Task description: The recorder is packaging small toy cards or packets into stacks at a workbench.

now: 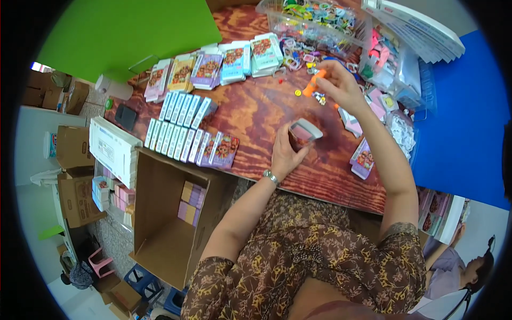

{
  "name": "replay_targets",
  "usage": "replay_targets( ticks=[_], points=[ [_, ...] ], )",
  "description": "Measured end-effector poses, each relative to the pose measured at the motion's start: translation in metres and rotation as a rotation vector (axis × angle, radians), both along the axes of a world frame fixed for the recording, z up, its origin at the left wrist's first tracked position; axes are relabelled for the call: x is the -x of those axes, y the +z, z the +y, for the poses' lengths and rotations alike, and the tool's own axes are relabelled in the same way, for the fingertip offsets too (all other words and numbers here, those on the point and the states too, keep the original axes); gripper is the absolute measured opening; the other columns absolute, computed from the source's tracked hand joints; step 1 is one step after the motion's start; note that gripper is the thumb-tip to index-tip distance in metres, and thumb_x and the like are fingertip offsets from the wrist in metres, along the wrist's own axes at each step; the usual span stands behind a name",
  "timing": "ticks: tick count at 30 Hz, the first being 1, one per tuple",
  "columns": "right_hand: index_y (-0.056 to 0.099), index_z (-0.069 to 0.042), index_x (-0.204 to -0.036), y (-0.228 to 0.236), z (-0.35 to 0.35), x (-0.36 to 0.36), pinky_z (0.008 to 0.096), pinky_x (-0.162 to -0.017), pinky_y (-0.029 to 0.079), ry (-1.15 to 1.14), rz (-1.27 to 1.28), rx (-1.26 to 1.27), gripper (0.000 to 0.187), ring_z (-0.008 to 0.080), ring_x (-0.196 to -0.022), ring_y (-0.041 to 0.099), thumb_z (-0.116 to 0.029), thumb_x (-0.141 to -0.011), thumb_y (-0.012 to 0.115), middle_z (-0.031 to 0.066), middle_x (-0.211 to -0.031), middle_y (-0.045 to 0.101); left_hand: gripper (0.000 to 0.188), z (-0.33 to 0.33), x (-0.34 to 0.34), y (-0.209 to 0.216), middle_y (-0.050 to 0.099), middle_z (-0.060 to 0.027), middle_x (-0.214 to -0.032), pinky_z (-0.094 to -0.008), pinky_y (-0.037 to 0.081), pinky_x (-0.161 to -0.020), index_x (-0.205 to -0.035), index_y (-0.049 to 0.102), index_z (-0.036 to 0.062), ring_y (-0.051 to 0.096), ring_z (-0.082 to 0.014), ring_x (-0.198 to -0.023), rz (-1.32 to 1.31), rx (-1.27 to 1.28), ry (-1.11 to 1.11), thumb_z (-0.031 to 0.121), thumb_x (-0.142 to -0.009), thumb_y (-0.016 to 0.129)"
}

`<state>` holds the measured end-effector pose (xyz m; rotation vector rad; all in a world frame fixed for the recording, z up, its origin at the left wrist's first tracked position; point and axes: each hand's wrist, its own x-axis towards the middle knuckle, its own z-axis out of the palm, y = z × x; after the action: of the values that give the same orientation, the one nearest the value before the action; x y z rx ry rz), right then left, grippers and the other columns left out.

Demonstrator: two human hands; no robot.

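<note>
My left hand (286, 156) is wrapped round a small open carton (304, 133), tilted so its opening faces up; something pinkish shows inside. Above and to the right, my right hand (342, 86) pinches a small orange toy figure (313, 84) just over the table. Beneath that hand lie a few tiny trinkets (319, 98) and a round yellow piece (298, 93). Left of my left hand, several filled cartons stand in two rows (178, 140), the last one a purple carton (226, 149) leaning with its printed face showing.
Stacks of flat cartons (234, 61) line the table's far side. A clear bin of colourful trinkets (320, 18) sits at the back, another clear bin (394, 69) to the right. A large cardboard box (160, 224) stands below the table's left edge. Another person (448, 272) is at lower right.
</note>
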<state>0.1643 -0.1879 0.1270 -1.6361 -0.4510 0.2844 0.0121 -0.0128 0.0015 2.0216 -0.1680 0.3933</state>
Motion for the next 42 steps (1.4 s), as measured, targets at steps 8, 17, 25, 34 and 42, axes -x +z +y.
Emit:
replay_targets(
  ticks=[8,17,25,34,42],
  points=[
    [0.066,-0.004,-0.104,0.015,0.005,0.100,0.0294,-0.070,0.055,-0.018,-0.751,0.396,0.027,0.0197,-0.082,0.067,-0.002,-0.080,0.078,0.0084,-0.092,0.069,0.081,0.001,0.001,0.001,0.057,-0.0211,-0.118,-0.0453,0.050,-0.091,-0.136,0.041,0.0012,0.059,-0.0394,-0.107,-0.055,0.012,0.009,0.019,-0.072,0.086],
    [0.070,-0.013,-0.100,0.001,0.000,0.110,0.0360,-0.076,0.052,0.170,-1.038,0.855,0.024,0.0234,-0.090,0.062,-0.017,-0.077,0.077,0.0006,-0.100,0.067,0.084,0.001,0.006,-0.002,0.056,-0.0210,-0.123,-0.0445,0.049,-0.095,-0.138,0.041,0.0014,0.058,-0.0388,-0.112,-0.110,-0.011,0.002,0.013,-0.068,0.086],
    [0.070,-0.019,-0.110,0.010,0.004,0.115,0.0542,-0.114,0.031,0.185,-1.000,0.889,0.038,0.0315,-0.136,0.042,-0.033,-0.075,0.079,0.0101,-0.140,0.050,0.090,0.004,0.007,-0.006,0.050,-0.0257,-0.131,-0.0492,0.045,-0.102,-0.143,0.036,-0.0007,0.051,-0.0451,-0.121,-0.129,-0.047,-0.017,0.014,-0.070,0.086],
    [0.072,-0.017,-0.104,-0.003,0.004,0.113,0.0633,-0.115,0.024,0.324,-0.849,1.077,0.037,0.0347,-0.144,0.032,-0.041,-0.077,0.078,0.0135,-0.152,0.041,0.091,0.002,0.003,-0.007,0.052,-0.0225,-0.134,-0.0463,0.046,-0.102,-0.141,0.039,-0.0007,0.054,-0.0419,-0.122,-0.172,-0.079,-0.064,0.019,-0.067,0.089],
    [0.072,-0.009,-0.109,0.013,-0.011,0.072,0.0429,-0.095,0.051,0.200,-0.454,0.477,0.027,0.0316,-0.111,0.064,-0.027,-0.090,0.070,0.0148,-0.119,0.067,0.090,0.004,0.007,-0.007,0.050,-0.0268,-0.134,-0.0487,0.045,-0.103,-0.143,0.034,-0.0019,0.052,-0.0444,-0.123,-0.059,-0.032,-0.048,0.022,-0.073,0.086]
  ],
)
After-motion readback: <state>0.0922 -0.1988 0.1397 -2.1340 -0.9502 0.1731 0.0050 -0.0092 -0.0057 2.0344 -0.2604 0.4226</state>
